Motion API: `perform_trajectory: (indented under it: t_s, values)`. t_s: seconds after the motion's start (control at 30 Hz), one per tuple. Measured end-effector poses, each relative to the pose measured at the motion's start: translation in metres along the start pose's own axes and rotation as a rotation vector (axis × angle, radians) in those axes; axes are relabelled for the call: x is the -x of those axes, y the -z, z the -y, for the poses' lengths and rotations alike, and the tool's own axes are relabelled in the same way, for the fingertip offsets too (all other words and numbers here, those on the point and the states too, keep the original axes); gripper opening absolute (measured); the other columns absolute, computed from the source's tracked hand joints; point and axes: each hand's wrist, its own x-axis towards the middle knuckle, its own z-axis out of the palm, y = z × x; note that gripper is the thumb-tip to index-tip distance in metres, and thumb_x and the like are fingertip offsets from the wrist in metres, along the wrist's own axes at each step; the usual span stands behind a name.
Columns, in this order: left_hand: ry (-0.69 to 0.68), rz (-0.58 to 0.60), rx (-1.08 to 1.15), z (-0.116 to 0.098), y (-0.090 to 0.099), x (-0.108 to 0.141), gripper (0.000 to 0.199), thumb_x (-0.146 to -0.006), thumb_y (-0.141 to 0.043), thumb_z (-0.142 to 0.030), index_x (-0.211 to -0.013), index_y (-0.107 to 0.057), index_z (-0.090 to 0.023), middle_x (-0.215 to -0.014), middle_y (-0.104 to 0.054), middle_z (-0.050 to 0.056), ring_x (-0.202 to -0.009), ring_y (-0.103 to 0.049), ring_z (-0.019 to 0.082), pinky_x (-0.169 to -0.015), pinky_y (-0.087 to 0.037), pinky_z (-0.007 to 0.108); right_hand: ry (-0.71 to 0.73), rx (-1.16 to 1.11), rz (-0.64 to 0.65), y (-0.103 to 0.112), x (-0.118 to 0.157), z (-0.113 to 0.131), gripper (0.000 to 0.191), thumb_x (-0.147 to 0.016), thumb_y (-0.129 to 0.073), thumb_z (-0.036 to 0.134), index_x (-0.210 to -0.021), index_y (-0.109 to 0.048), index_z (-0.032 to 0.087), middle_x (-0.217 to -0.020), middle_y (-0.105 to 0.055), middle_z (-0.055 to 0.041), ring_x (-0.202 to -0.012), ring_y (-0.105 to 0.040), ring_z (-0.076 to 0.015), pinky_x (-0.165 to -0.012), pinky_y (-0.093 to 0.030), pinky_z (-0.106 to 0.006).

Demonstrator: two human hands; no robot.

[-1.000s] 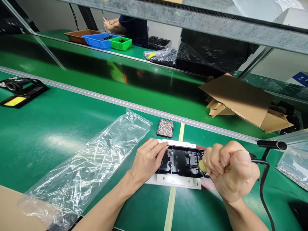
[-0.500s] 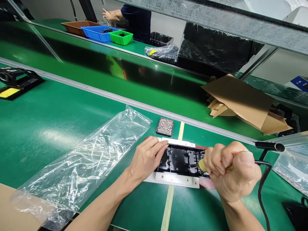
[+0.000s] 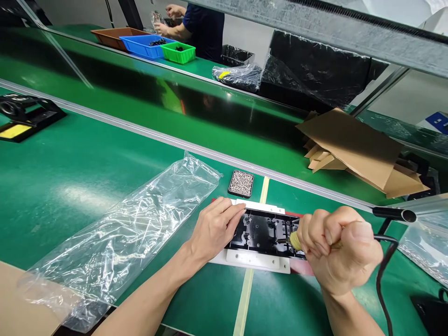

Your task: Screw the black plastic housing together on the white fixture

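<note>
A black plastic housing with ribs and small posts lies in a white fixture on the bench. At its left end my left hand is closed over it, the thumb and fingertips at the far edge. My right hand makes a fist around a corded soldering iron; only a bit of its yellow grip shows. The iron's tip points down into the right half of the housing; whether it touches is hard to make out. Behind the fixture sits a small black tray full of tiny metal pieces.
A clear plastic bag lies on the left. An iron stand is at the far left. Cardboard sheets are piled at the back right. A black tube stands beside the cord. Across the bench, a person works near colored bins.
Both my hands and the iron hold nearly the same place, with only a slight view shift. Across the bench, the other person's hands have moved and more of them shows.
</note>
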Motion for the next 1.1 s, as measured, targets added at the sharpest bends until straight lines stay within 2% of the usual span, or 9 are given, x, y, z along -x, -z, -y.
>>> perform_trajectory:
  t_s: [1.1]
  values:
    - [0.008,0.016,-0.002,0.0009,-0.0006,0.0011,0.018,-0.107,-0.055,-0.014,-0.119,-0.069,-0.014,-0.08,-0.055,0.002,-0.074,-0.05,0.016,-0.068,-0.045,0.031,0.019,-0.011,-0.015,-0.0005,0.0006,-0.0012,0.043,-0.097,-0.055,0.034,-0.059,-0.044,0.018,-0.046,-0.03,0.0054,-0.038,-0.027,-0.0069,-0.034,-0.026,-0.018]
